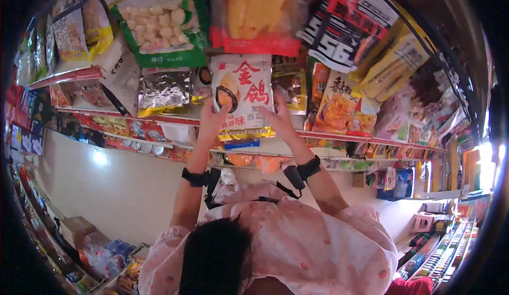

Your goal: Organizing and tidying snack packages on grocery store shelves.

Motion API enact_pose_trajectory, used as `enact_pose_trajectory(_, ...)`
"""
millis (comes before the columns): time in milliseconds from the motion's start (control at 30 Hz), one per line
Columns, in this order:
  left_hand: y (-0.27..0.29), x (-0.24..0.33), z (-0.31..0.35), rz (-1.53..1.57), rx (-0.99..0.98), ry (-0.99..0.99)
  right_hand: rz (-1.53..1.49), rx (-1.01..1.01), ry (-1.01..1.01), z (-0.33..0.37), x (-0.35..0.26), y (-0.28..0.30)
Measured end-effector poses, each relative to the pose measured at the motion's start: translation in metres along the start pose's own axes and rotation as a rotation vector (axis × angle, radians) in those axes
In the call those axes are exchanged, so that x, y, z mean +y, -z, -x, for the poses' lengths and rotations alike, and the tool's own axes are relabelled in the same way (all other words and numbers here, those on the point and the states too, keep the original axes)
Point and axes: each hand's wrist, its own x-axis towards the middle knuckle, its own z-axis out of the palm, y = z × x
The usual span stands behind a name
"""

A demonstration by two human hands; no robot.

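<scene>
Both hands are closed on a white bag of melon seeds [246, 90] with red lettering and a large picture of a seed. The bag is upright in front of the shelf, its yellow lower edge toward me. My left hand [214, 119] grips its left side, the thumb lying on the front. On its right side is my right hand [281, 119], with its thumb also over the front. The fingers behind the bag are hidden. Just beyond its top hang a green-edged bag of pale round pieces [159, 24] and a red-edged bag of yellow strips [262, 19].
Silver packets [164, 90] stand left of the bag, and noodle packs [339, 104] to its right. The shelf edge [382, 141] runs across under my hands. A cardboard box [79, 228] and bottles [108, 258] are on the floor at the lower left.
</scene>
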Motion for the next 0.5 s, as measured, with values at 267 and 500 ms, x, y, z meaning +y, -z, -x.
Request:
enact_pose_trajectory(267, -0.053, -0.005, 0.123, 0.023, -0.187, 0.117, -0.193, -0.115, -0.35, 0.135, -0.03, 0.079)
enact_pose_trajectory(500, -0.156, 0.003, 0.203, -0.007, -0.61, 0.078, -0.203, 0.287, -0.236, 0.291, -0.031, 0.157)
